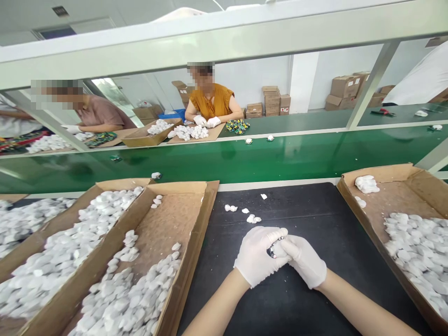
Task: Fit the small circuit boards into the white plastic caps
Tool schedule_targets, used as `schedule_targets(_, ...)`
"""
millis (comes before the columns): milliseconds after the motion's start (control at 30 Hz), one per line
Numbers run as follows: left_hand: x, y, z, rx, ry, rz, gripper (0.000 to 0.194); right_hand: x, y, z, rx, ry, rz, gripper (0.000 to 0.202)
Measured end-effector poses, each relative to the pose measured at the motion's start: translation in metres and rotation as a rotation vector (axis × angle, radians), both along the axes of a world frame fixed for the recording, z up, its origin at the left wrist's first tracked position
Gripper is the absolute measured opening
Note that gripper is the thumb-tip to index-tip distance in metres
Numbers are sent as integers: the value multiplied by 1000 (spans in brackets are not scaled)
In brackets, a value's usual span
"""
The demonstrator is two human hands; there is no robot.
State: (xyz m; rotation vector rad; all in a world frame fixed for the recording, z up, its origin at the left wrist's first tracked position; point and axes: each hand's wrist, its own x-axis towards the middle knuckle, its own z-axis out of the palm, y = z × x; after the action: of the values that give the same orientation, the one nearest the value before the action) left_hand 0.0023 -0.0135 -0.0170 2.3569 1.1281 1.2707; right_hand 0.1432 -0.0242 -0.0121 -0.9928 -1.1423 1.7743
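Note:
Both hands wear white gloves and meet above the black mat [231, 266]. My left hand [257, 256] is closed around one side of a small white rounded piece [279, 250] with dark parts at its edge. On its other side, my right hand [308, 261] pinches the same piece with thumb and fingers. Much of the piece is hidden by the gloves. Just beyond the hands lie several loose white pieces [254, 218] and a small white scrap [263, 196].
Cardboard trays with white pieces stand to the left [206, 205] and right [371, 233]. Behind the mat runs a green conveyor belt [217, 163] carrying a few small items. Across it, a person in an orange top [220, 100] works beside a green-and-yellow pile [238, 126]. A metal frame crosses above.

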Motion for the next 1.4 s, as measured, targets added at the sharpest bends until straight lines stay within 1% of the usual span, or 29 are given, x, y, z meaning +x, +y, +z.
schedule_targets(67,1,-1,0,10,14,21,41,-1,1,-1,20,-75,-28,43)
schedule_targets(133,2,-2,1,15,22,35,42,-2,0,-1,15,-90,-52,44)
schedule_targets(200,3,-2,2,13,22,37,40,-3,-1,0,-4,-31,-58,42)
schedule_targets(267,3,-2,4,23,27,37,37,-4,-3,1,-37,85,-43,39)
schedule_targets(333,3,-2,5,60,42,43,37,-5,-4,2,-58,174,-37,38)
schedule_targets(367,3,-2,5,79,48,47,36,-5,-4,3,-61,184,-35,38)
schedule_targets(467,4,-3,5,81,40,55,36,-4,-3,2,-32,103,-25,39)
schedule_targets(600,5,-4,3,-20,18,46,37,-2,0,0,18,-61,-44,41)
schedule_targets(667,4,-4,2,-97,-25,18,36,-2,0,2,35,-72,-52,42)
schedule_targets(733,1,-3,2,-183,-119,-35,35,-2,-1,5,30,4,-29,46)
schedule_targets(800,-2,-1,2,-232,-207,-100,36,-2,-1,8,22,84,21,48)
schedule_targets(867,-5,2,3,-191,-219,-146,38,-1,-1,11,6,98,69,41)
schedule_targets(933,-7,4,6,-127,-174,-181,41,-1,-1,14,-34,73,106,28)
schedule_targets(1000,-8,4,11,-112,-119,-220,43,-1,-1,19,-113,72,146,21)
schedule_targets(1067,-8,1,22,-111,-69,-225,43,0,-3,28,-173,73,186,22)
schedule_targets(1100,-8,-2,29,-109,-40,-221,41,1,-5,33,-172,64,191,24)
schedule_targets(1133,-9,-6,37,-106,-13,-222,39,2,-8,38,-141,43,189,23)
schedule_targets(1200,-9,-17,53,-88,32,-244,36,4,-16,50,-20,-24,182,19)
schedule_targets(1267,-10,-30,69,-55,70,-255,36,5,-26,61,112,-92,218,14)
schedule_targets(1333,-11,-44,81,-15,90,-231,37,6,-37,70,195,-112,261,14)
schedule_targets(1400,-12,-55,89,11,105,-191,36,5,-45,76,221,-104,275,19)
